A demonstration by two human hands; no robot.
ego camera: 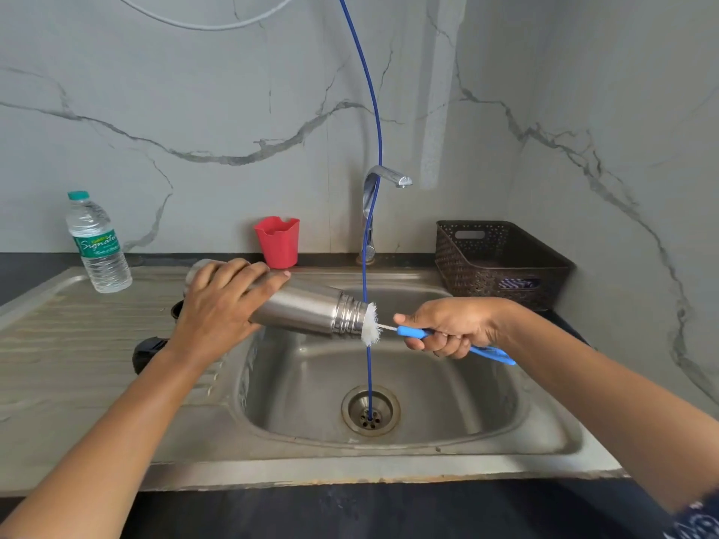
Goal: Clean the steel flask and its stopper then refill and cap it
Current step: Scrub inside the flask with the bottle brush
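Observation:
My left hand (223,301) grips the steel flask (311,311) around its body and holds it nearly on its side over the sink, mouth pointing right. My right hand (447,324) grips the blue handle of a bottle brush (412,331). The brush's white bristles sit at the flask's threaded mouth, partly inside it. Two dark round pieces (149,350) lie on the draining board behind my left wrist, mostly hidden; I cannot tell which is the stopper.
The steel sink (486,402) has a drain at its middle; a thin blue hose (369,227) hangs down into it. Behind stand a tap (383,180), a red cup (277,241), a brown basket (502,262) and a plastic water bottle (97,243).

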